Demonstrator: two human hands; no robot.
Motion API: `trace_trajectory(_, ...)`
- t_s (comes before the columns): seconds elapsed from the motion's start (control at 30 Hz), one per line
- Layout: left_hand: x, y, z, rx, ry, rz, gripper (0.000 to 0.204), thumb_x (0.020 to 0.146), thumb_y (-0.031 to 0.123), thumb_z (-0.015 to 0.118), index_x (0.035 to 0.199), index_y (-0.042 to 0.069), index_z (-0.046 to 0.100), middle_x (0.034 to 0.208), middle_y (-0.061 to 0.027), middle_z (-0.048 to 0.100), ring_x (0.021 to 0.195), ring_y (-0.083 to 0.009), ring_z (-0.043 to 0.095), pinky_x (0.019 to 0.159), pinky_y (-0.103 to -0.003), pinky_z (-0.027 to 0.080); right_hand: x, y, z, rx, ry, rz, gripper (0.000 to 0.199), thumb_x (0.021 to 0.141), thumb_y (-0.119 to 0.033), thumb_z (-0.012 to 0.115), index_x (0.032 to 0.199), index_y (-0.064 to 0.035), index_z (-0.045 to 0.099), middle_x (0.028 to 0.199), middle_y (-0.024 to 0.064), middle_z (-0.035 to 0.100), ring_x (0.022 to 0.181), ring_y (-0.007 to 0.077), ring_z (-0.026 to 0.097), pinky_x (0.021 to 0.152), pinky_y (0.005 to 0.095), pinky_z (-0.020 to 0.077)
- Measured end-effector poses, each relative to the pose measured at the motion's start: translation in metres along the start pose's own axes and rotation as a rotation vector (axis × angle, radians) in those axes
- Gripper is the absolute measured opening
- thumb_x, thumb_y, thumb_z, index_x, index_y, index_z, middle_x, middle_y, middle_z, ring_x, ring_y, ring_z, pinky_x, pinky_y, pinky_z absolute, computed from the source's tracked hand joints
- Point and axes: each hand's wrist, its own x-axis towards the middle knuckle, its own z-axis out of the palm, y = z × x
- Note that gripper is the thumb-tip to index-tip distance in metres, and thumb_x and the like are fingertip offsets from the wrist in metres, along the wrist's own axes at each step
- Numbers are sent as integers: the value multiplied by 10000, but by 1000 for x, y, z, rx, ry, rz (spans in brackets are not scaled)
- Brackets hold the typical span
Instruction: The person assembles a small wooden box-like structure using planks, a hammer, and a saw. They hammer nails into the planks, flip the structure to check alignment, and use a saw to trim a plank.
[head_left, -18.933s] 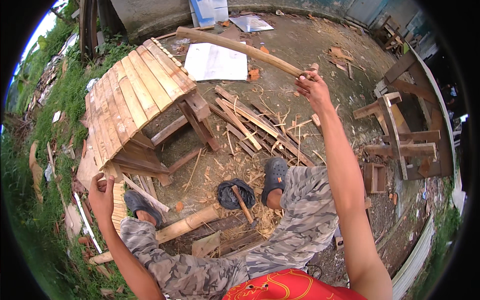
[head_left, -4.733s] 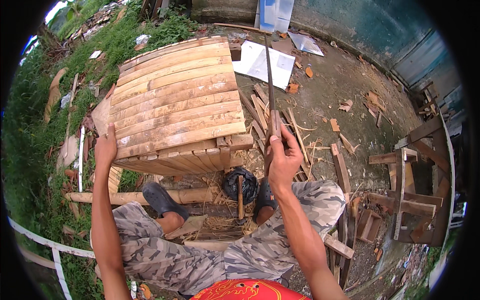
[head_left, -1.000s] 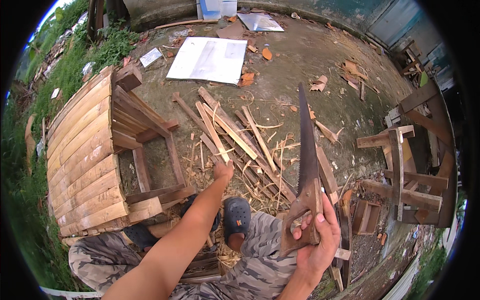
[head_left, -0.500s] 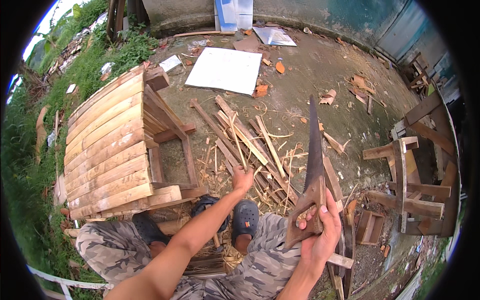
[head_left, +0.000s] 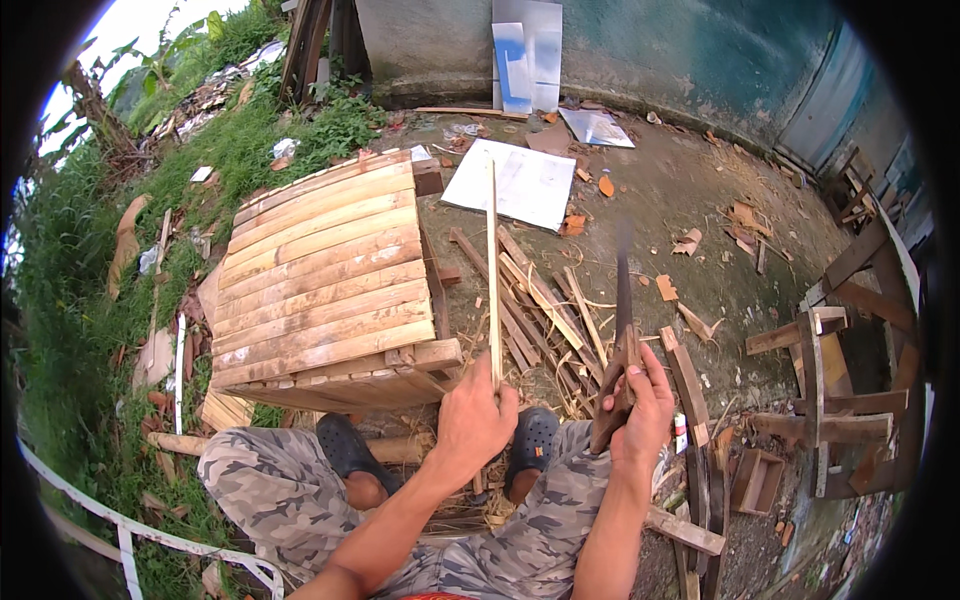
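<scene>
My left hand [head_left: 478, 418] is closed round a thin, pale wood strip [head_left: 493, 270] that stands upright above it. In my right hand [head_left: 645, 410] is a handsaw [head_left: 622, 330], gripped by its wooden handle, with the dark blade pointing up and away; the blade's tip is blurred. Just left of my left hand stands a low wooden piece topped with pale slats [head_left: 325, 275]. Beyond my hands, several loose wood strips [head_left: 540, 300] lie heaped on the ground among shavings.
A white board [head_left: 515, 183] lies farther out, before a weathered wall [head_left: 680, 55]. To the right are a frame of nailed boards [head_left: 815, 375], a small open wooden box [head_left: 757, 482] and stacked lumber [head_left: 690, 400]. Grass [head_left: 90, 300] borders the left, with a white metal rail [head_left: 130, 525] near me.
My left hand has lifted the wood strip from the heap and drawn it nearer, upright. The saw has turned so its blade shows more edge-on. The view has shifted left.
</scene>
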Motion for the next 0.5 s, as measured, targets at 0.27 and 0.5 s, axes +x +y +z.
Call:
trace_trajectory(0.27, -24, -8, -25, 74, 94, -44, 455, 872, 129, 580, 1285, -50, 516, 1013, -246, 577, 812, -486, 633, 695, -559, 526, -14, 22, 30, -18, -134, 73, 437, 929, -33, 609, 1356, 33, 543, 805, 6, 568, 600, 65, 516, 488, 233, 476)
trace_trajectory(0.5, -27, -9, -29, 139, 104, -83, 424, 872, 122, 569, 1265, -20, 497, 1029, -246, 573, 829, -491, 629, 718, -578, 503, -21, 30, 39, -57, -193, 66, 427, 933, -35, 618, 1351, 28, 555, 829, 2, 567, 653, 58, 517, 507, 230, 464)
